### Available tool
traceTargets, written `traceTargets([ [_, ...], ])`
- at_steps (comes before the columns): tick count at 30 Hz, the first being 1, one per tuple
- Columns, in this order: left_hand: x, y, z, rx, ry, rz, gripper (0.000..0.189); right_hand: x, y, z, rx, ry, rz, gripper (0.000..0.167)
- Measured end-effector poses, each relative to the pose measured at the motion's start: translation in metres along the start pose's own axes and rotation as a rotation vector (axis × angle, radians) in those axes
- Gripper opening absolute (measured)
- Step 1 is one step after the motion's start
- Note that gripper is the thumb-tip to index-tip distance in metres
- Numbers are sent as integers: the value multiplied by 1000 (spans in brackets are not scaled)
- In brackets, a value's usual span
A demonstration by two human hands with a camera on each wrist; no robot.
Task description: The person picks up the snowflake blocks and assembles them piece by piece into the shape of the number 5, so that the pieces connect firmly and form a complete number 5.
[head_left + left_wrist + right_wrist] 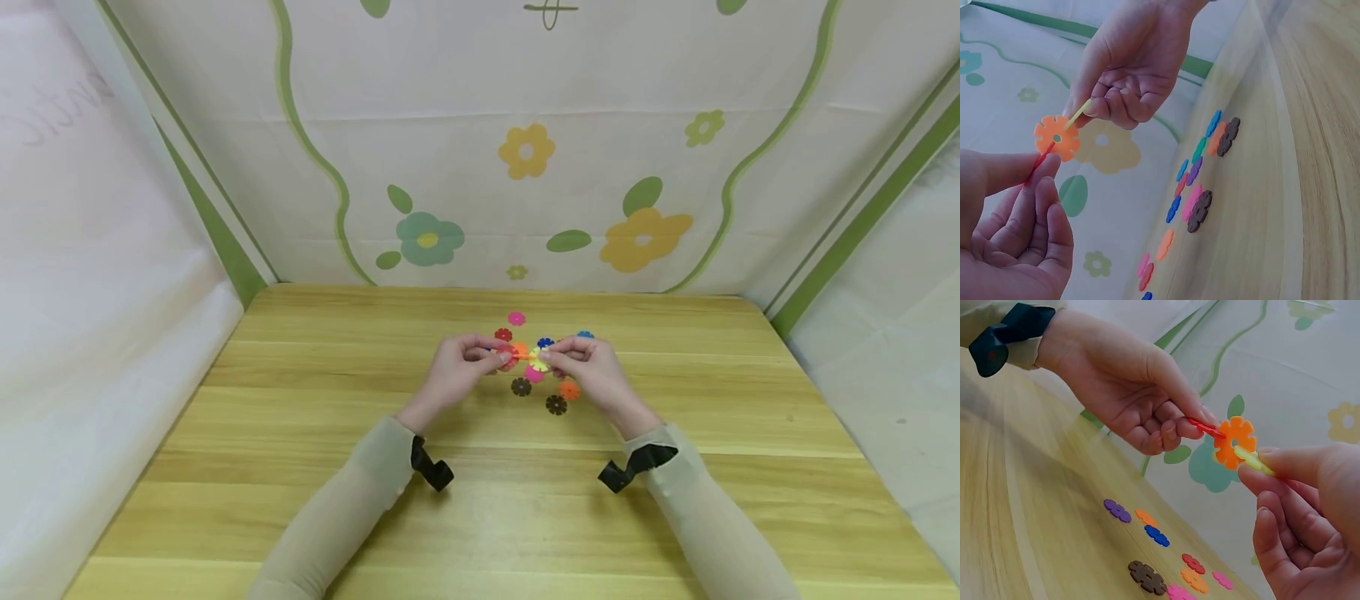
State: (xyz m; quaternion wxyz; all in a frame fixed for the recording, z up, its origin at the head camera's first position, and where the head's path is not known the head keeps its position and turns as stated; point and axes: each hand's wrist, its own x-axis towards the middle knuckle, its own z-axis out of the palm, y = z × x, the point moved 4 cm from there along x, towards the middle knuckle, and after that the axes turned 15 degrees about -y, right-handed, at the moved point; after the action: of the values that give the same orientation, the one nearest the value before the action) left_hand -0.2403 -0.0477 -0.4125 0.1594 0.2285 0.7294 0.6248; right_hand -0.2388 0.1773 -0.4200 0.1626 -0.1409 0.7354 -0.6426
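Observation:
Above the table, my left hand (456, 365) pinches a red notched plastic disc (1207, 427) between thumb and forefinger. My right hand (591, 371) pinches a yellow notched disc (1252, 459) by its edge. Between them stands an orange notched disc (1057, 138), with the red disc meeting one side and the yellow the other, both at an angle to it. In the right wrist view the yellow disc overlaps the orange one's edge. How deep the notches interlock cannot be seen. The remaining fingers of both hands are curled loosely.
Several loose notched discs lie on the wooden table (315, 467) beneath and around the hands. Among them are a dark brown disc (557, 405), an orange disc (569, 390) and a pink disc (517, 318). A flowered cloth backdrop (465, 167) rises behind the table.

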Motion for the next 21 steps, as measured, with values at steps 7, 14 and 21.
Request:
traceTargets([
  [7, 1, -1, 1, -35, -10, 2, 16, 0, 1, 1, -1, -5, -2, 25],
  [14, 4, -2, 3, -90, 1, -3, 20, 1, -3, 0, -14, -35, -43, 48],
  [21, 5, -3, 3, -122, 29, -15, 22, -1, -7, 2, -87, -79, -112, 55],
])
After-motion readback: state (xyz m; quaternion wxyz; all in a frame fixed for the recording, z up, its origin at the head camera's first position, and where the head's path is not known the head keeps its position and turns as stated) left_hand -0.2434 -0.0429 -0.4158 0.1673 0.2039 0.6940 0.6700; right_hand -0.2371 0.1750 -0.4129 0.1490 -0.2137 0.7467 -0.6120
